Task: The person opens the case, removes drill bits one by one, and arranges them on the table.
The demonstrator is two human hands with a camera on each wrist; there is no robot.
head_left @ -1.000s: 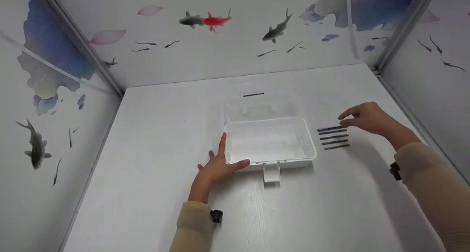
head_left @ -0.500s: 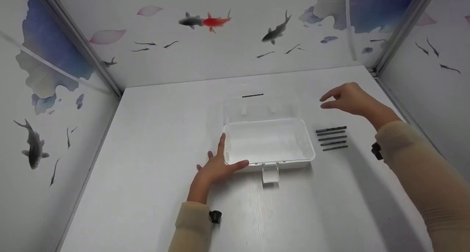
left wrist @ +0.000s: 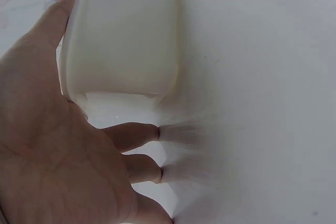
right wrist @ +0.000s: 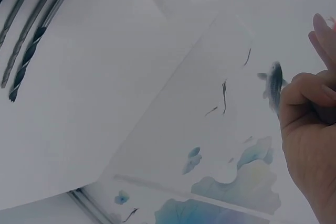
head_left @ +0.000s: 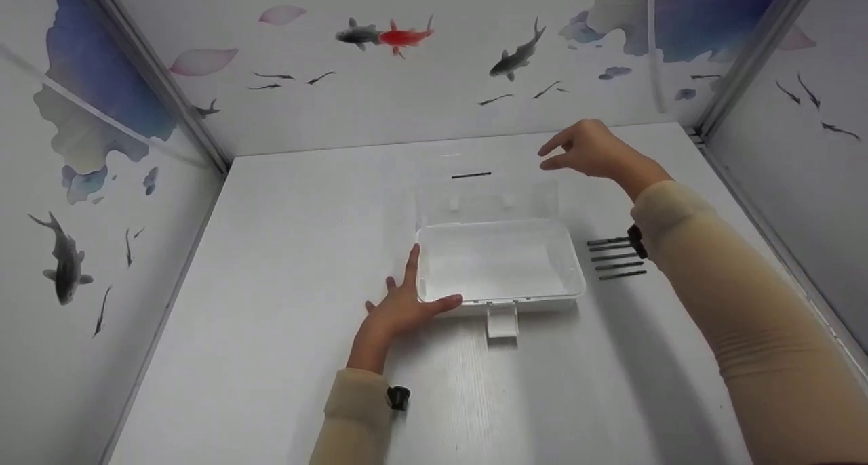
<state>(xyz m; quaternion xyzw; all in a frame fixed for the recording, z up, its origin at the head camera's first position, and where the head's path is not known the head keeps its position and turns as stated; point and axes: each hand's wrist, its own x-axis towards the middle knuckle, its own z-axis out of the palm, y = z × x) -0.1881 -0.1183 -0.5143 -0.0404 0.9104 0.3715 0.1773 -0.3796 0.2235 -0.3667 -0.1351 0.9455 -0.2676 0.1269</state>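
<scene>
My left hand [head_left: 395,309] rests against the near left corner of an open white plastic box [head_left: 498,265], thumb along the front rim and index finger along the left side. Its other fingers are spread, their tips touching the table in the left wrist view. My right hand [head_left: 591,150] is raised at the back right, thumb and index finger apart, holding nothing visible. To its left lies a single thin dark drill bit [head_left: 471,175]. Several more drill bits [head_left: 616,257] lie in a row right of the box; the right cuff hides some of their ends.
The box's clear lid [head_left: 488,207] is folded back behind it; whether the single bit lies on or beyond it, I cannot tell. A white latch [head_left: 502,322] hangs at the front. Printed panels [head_left: 434,106] enclose the white table [head_left: 285,261].
My right hand has left the row of drill bits, moving left and back towards the single bit. The left hand and the box have stayed in place.
</scene>
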